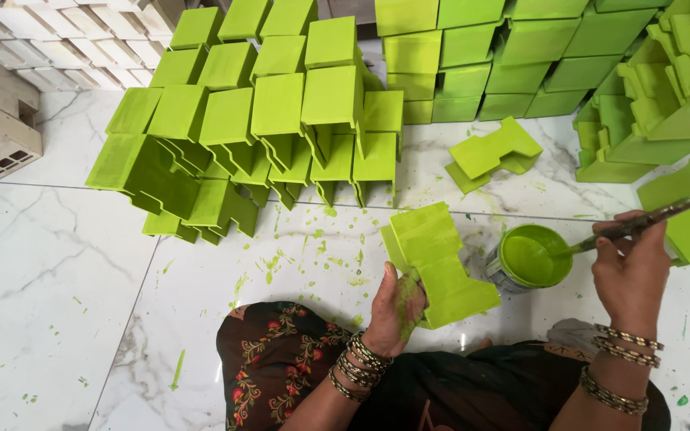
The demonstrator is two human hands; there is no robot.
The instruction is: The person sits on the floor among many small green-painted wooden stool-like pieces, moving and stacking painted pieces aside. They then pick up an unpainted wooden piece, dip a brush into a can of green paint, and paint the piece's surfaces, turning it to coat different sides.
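Left hand (pixel 395 307) clamps the wet green block (pixel 439 263) at frame centre, right hand (pixel 631 267) pinches the brush (pixel 632 225) dipped in the paint can (pixel 533 257); slick grip risks smearing, drips onto floor (pixel 57 271).

One paint can (pixel 533 257), one brush (pixel 632 226), two hands (pixel 397 307), dozens of green painted blocks (pixel 277 108), uncounted

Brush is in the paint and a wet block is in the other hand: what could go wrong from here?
1. The paint can sits right beside the block held by the left hand; swinging the block may tip it over.
2. The brush in the right hand may drip on the way back, adding to the splatter already on the marble floor.
3. The left fingers are smeared green and may smudge the fresh coat.
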